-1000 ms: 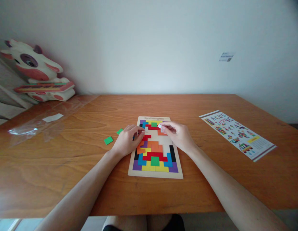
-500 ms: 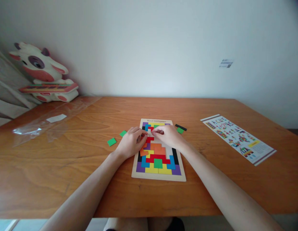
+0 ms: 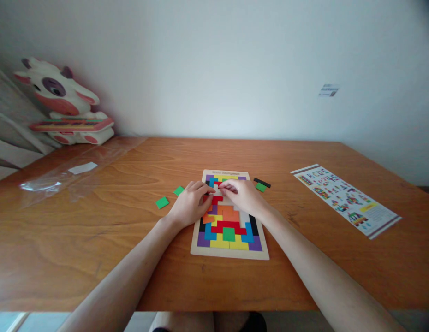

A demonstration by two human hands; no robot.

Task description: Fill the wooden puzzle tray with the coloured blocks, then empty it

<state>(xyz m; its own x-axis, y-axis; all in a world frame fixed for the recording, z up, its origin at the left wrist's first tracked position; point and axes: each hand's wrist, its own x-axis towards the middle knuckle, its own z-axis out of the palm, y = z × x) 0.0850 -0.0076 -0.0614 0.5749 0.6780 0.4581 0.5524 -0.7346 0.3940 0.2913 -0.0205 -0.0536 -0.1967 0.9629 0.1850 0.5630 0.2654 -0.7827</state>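
Observation:
A wooden puzzle board [image 3: 231,253] lies on the table in front of me, holding coloured block pieces, with bare patches in its upper and middle parts. My left hand [image 3: 192,202] rests over the board's left edge, fingers curled toward the thumb; what they grip, if anything, is hidden. Across from it, my right hand [image 3: 241,193] reaches over the upper right of the board, its thumb and fingers pinched together close to a red piece [image 3: 217,183]. Whatever sits in that pinch is too small to make out. An orange piece [image 3: 208,219] lies askew below my left hand.
Two green squares [image 3: 162,203] lie left of the board. A black bar [image 3: 262,182] and another green piece [image 3: 260,187] lie to its right. A printed sheet [image 3: 346,199] is farther right. Clear plastic wrapping [image 3: 62,184] and a cow-shaped toy keyboard [image 3: 74,124] occupy the left.
The view has shifted very slightly. Both hands keep nearly the same places over the board, with only small finger movement.

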